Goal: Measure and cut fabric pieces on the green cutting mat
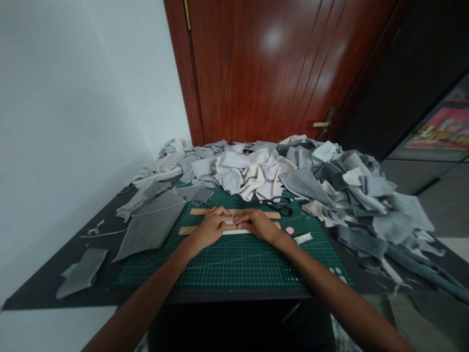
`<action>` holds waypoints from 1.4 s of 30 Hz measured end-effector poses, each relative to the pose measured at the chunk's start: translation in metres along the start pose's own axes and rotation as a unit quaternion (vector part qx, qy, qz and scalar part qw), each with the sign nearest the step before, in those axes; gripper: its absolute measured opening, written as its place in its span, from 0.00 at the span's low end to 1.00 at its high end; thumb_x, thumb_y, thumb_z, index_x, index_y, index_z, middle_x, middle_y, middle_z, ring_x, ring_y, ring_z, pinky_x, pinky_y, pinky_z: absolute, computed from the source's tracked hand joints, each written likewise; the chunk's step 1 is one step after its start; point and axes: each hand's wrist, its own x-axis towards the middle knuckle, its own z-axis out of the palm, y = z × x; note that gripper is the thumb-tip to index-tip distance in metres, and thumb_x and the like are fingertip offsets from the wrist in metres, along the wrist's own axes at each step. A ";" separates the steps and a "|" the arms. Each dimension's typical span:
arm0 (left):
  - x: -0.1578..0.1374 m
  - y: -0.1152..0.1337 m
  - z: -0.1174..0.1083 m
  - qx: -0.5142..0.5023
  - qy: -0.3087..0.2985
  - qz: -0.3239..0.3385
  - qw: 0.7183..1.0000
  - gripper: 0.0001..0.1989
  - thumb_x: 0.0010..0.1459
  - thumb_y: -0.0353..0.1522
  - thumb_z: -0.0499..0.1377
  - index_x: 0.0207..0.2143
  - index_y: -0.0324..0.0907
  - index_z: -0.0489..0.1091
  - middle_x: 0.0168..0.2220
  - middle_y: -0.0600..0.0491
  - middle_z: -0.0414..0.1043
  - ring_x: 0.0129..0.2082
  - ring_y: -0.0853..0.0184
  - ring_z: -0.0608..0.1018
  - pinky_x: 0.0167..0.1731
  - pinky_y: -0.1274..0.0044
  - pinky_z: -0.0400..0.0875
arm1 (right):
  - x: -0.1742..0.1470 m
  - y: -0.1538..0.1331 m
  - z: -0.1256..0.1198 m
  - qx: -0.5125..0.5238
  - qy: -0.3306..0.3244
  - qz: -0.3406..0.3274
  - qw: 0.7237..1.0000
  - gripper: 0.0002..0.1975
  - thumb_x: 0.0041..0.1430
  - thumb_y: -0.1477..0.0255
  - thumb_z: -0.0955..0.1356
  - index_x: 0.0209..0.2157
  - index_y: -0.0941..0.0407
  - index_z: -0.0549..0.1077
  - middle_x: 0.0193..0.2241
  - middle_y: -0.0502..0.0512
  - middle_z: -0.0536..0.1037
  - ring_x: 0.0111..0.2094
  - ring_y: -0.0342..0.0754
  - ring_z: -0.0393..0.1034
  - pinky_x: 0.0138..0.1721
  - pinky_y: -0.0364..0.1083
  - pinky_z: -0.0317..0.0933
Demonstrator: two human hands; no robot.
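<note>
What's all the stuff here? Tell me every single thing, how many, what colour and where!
wall: 1, white, left
door: 1, red-brown, behind the table
handle: 1, gold, on the door
cabinet: 1, dark, right
red panel: 1, red and gold, far right
table: 1, dark, in front
mat: 1, green, on the table
scraps: too many to count, grey and cream, heaped at back and right, more left
scissors: 1, black, beyond the right hand
pink bit: 1, pink, on the mat
wood strips: 2, tan, under the hands
white material: count unclear, white, by the hands
hands: 2, bare, left hand beside right
</note>
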 end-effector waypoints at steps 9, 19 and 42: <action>-0.002 -0.002 0.004 0.013 0.000 0.010 1.000 0.22 0.60 0.20 0.52 0.50 0.41 0.79 0.50 0.47 0.73 0.55 0.59 0.72 0.61 0.63 0.64 | -0.021 -0.007 0.006 0.021 0.028 -0.031 0.999 0.07 0.60 0.79 0.74 0.38 0.55 0.84 0.36 0.56 0.84 0.41 0.50 0.78 0.50 0.48 0.67; -0.001 -0.011 0.005 0.012 -0.020 0.024 0.999 0.19 0.64 0.24 0.53 0.53 0.41 0.77 0.52 0.45 0.72 0.56 0.58 0.72 0.60 0.65 0.66 | -0.036 -0.011 0.014 0.032 0.076 -0.037 0.996 0.07 0.61 0.79 0.73 0.37 0.55 0.85 0.36 0.57 0.83 0.39 0.49 0.77 0.48 0.47 0.68; -0.001 -0.008 -0.029 0.041 -0.175 0.021 0.983 0.33 0.61 0.39 0.64 0.67 0.42 0.64 0.70 0.43 0.59 0.69 0.51 0.62 0.68 0.62 0.55 | -0.056 -0.034 0.021 0.035 0.095 -0.015 0.995 0.07 0.66 0.76 0.71 0.39 0.54 0.83 0.38 0.56 0.81 0.41 0.49 0.73 0.48 0.48 0.67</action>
